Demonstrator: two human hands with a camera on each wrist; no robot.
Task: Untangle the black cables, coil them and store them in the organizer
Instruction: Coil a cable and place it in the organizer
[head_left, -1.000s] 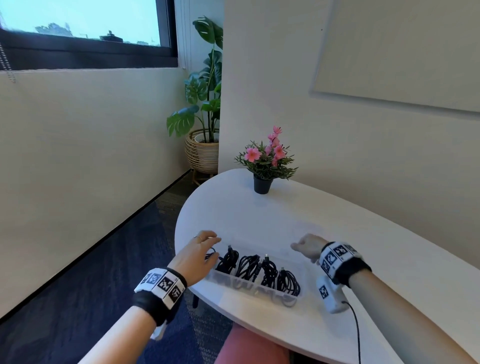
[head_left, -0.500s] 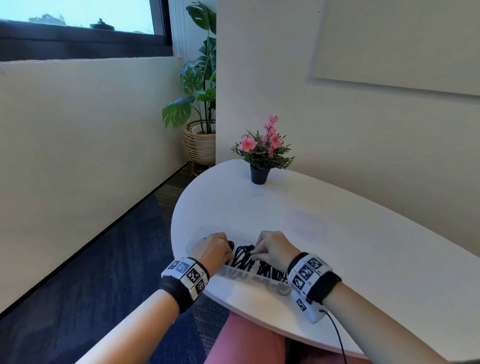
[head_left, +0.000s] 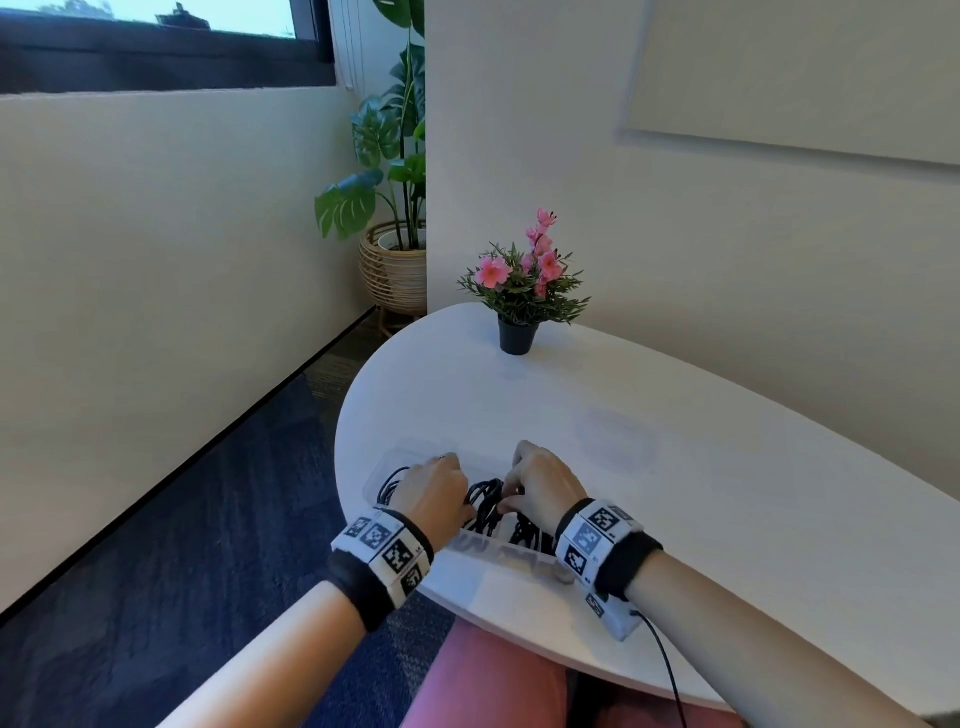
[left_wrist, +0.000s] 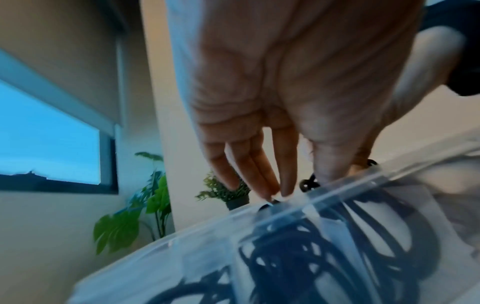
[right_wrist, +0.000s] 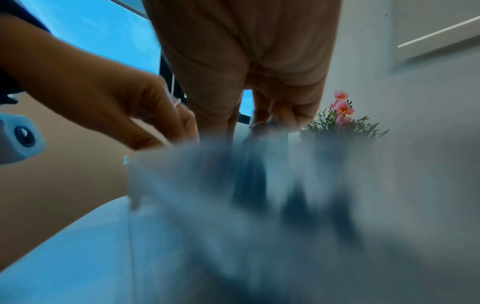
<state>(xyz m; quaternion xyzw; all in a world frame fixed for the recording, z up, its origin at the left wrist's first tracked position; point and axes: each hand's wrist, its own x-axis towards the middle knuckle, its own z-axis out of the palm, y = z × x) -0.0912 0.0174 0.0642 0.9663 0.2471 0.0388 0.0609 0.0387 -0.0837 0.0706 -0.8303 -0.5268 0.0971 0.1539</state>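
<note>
1. In the clear organizer (head_left: 485, 550) at the table's (head_left: 675, 467) near edge, your black cables (head_left: 483, 501) sit coiled in compartments.
2. Your left hand (head_left: 434, 493) reaches in with fingers extended; your right hand (head_left: 545, 488) pinches a coil.
3. Expect light, floppy, springy loops: grip the bundle's middle, not a plug.

Within 1 second, both hands have dropped into the clear plastic compartment organizer (head_left: 483, 545) at the white table's near edge. The left hand (head_left: 434, 493), earlier hovering at its left end, now reaches among the coiled black cables (head_left: 485, 499); the right hand (head_left: 548, 488), earlier beyond the tray, now pinches them.
</note>
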